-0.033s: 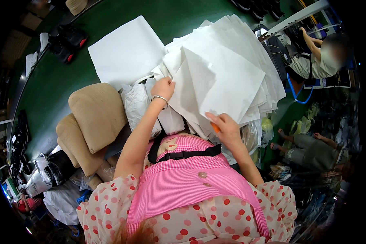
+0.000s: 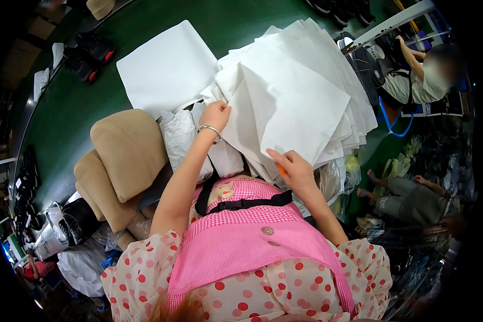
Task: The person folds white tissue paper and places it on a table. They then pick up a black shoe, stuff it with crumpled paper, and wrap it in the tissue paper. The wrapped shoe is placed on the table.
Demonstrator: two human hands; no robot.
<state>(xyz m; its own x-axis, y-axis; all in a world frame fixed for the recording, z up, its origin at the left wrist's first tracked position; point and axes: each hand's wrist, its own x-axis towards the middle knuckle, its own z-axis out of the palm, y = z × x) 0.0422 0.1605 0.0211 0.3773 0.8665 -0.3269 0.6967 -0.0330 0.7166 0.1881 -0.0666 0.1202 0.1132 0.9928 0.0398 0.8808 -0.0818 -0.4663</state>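
Pinched between thumb and fingertips, the near edge of the fanned stack of large white tissue-like paper sheets [image 2: 300, 91] sits closed in the left hand [image 2: 215, 115], which wears a thin silver bangle at the wrist. Starting at the far left, a few black shoes with red soles [image 2: 88, 53] rest near the rim of the dark green table [image 2: 64, 112], and below them two tan padded cushion-like pieces [image 2: 120, 161] lie stacked and overlapping. Just right of these, a crumpled white plastic bag [image 2: 179, 137] lies partly under the person's left forearm, and a single flat white sheet [image 2: 169, 70] lies apart from the main stack, higher on the table. The stack itself spreads across the middle of the table, its sheets splayed and hanging over the near edge toward the pink checked apron [image 2: 252, 236]. Further right, the right hand [image 2: 295, 169] presses up against the underside of the lowest sheets, fingers curled around a small orange object whose kind cannot be made out. At the far right, other people sit at their own work. Because the sheets are thin, loosely fanned and overhanging, a hard tug from the pinching hand could tear one or drag several together, and the unsupported pile could slide off the table
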